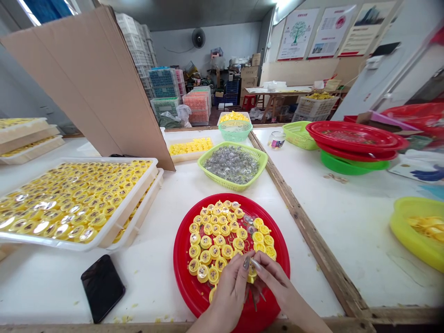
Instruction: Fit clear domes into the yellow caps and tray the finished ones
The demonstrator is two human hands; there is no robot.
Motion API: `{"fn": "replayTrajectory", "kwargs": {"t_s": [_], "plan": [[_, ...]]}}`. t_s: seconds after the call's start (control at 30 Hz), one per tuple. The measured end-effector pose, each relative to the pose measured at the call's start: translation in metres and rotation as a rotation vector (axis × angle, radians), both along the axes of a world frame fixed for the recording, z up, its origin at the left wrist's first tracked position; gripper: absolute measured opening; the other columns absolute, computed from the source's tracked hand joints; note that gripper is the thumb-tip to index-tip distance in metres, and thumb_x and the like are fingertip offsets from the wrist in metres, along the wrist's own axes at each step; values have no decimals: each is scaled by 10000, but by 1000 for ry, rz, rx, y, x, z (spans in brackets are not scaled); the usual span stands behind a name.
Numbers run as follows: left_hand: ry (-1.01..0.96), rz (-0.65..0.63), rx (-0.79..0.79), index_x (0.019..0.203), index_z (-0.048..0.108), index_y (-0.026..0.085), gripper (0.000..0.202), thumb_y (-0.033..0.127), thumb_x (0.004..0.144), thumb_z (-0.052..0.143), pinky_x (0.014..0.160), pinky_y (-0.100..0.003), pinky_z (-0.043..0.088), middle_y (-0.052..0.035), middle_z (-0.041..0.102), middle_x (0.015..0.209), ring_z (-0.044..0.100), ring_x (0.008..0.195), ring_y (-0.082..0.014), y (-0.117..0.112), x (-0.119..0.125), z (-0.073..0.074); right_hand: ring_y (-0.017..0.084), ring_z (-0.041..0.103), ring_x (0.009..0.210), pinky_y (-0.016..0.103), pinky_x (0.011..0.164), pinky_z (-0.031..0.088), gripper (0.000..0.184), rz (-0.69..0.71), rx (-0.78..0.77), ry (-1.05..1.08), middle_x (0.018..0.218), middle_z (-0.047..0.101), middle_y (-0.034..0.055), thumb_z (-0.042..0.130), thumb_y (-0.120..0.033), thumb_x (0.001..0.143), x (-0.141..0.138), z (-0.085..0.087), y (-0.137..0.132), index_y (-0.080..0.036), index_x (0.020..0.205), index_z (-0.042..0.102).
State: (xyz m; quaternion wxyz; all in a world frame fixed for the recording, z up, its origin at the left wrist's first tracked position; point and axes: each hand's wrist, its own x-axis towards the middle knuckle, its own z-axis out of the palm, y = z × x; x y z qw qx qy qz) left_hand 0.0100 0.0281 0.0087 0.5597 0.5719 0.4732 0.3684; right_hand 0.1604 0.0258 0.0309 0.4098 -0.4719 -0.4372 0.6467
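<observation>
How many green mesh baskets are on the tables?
3: a lime-green one with clear pieces mid-table, a mint-green one behind it with yellow pieces, and a lime-green one on the right table beside a glass jar. Others could be hidden.

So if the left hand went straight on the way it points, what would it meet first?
Probably the yellow cap just ahead of the left hand; the right hand is equally close, so depth is unclear.

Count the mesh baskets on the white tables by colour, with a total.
Lime: 2 (centre basket, right basket)
Mint: 1 (far basket)
Total: 3
</observation>
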Motion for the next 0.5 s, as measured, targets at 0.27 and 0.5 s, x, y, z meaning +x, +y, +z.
{"fn": "replayTrajectory", "kwargs": {"t_s": [0.27, 0.5], "plan": [[28, 2, 11, 1464, 373, 168, 562, 474, 996, 324, 1175, -476, 265, -143, 455, 1483, 369, 1398, -260, -3, 1, 11, 130, 488, 607, 248, 585, 470, 325, -76, 39, 22, 726, 484, -54, 550, -583, 885, -11, -10, -9, -282, 910, 432], [57, -226, -31, 1359, 486, 195, 557, 557, 976, 306, 1074, -437, 404, -150, 583, 1343, 554, 1220, -260, -21, -9, -2, 149, 532, 612, 270, 637, 450, 435, -419, -1, 17, 725, 583, -41, 593, -630, 831, -35, -43, -50, -300, 973, 347]]}}
